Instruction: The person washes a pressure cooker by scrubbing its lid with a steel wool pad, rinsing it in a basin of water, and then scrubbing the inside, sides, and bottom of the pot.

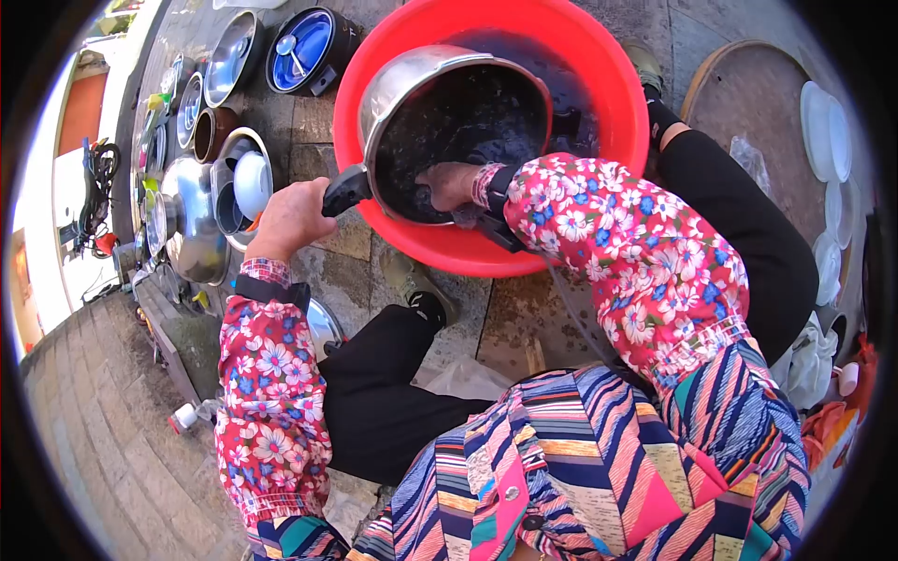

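Observation:
A large metal pot (385,86) with a black handle (347,191) is tilted inside a red plastic basin (617,122), its mouth facing me. Dark, bubbly water shows in the pot, and more murky water (575,103) lies in the basin. My left hand (292,217) is closed round the pot's handle at the basin's left rim. Inside the pot's mouth, near its lower edge, is my right hand (451,185), with its fingers curled and partly hidden. What it holds, if anything, I cannot make out.
Left of the basin stand a blue-lined pot (304,47), a metal bowl (232,58) and a large steel basin (192,224). At the right, several white bowls (823,131) rest by a round wooden board (748,103). My legs (739,224) flank the basin on stone paving.

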A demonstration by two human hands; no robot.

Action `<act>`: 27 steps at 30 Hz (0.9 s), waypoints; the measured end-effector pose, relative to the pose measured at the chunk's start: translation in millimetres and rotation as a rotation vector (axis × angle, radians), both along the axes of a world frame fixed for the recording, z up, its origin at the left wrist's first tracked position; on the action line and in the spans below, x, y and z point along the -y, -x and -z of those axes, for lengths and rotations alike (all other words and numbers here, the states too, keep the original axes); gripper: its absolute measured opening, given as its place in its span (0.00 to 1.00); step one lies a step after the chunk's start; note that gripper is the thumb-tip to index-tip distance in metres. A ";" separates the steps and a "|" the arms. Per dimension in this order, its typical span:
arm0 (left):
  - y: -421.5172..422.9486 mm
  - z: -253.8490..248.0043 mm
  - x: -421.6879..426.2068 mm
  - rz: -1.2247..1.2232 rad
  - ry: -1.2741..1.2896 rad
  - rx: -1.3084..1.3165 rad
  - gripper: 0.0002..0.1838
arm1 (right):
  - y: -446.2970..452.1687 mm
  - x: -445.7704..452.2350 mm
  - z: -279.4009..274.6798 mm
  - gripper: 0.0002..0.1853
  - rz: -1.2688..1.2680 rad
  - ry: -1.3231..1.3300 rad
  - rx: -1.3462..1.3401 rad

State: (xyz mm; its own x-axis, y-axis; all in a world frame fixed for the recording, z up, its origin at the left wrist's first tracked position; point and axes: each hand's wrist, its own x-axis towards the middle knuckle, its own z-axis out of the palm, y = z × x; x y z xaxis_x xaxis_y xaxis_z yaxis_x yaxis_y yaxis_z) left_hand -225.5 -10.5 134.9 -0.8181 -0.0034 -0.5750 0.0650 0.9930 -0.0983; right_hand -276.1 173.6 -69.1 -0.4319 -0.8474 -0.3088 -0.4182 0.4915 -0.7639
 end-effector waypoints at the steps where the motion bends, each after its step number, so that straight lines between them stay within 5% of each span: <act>1: -0.3 1.2 3.8 -0.008 -0.001 -0.005 0.15 | -4.8 -8.4 -21.1 0.19 -0.221 -0.156 -0.031; 4: 3.3 3.6 14.8 -0.026 -0.049 0.029 0.16 | -11.2 -54.0 -64.9 0.16 -0.578 -0.394 -0.118; 6: 11.7 2.7 19.6 -0.064 -0.088 0.087 0.16 | -3.6 -65.5 -61.5 0.29 -0.909 -0.679 -0.174; 9: 30.9 -7.4 15.5 -0.129 -0.167 0.163 0.15 | 11.7 -81.9 -23.8 0.32 -0.646 -1.094 -0.216; 10: 35.1 -14.0 10.3 -0.209 -0.173 0.190 0.15 | 17.2 -96.2 -32.3 0.29 -0.428 -1.012 -0.291; 14: 10.6 -6.0 3.8 -0.330 -0.247 0.154 0.15 | 88.8 -109.1 -91.3 0.17 -0.833 -0.606 -0.253; 16: -13.1 5.2 0.2 -0.175 -0.254 0.005 0.17 | 122.8 -115.6 -126.1 0.15 -0.358 -0.272 0.121; 18: -33.2 24.9 8.2 -0.143 -0.176 -0.033 0.21 | 129.9 -111.5 -131.7 0.16 0.268 0.027 0.864; 21: -55.0 46.7 14.3 -0.115 -0.068 -0.081 0.24 | 122.6 -82.4 -121.4 0.17 0.480 -0.014 0.507; 22: -62.5 56.2 17.7 -0.135 -0.095 -0.065 0.24 | 113.6 -74.5 -93.5 0.18 0.286 -0.040 0.012; 27: -76.7 72.2 23.8 -0.238 -0.237 -0.015 0.25 | 46.5 -77.0 -41.4 0.19 -0.010 -0.189 -0.367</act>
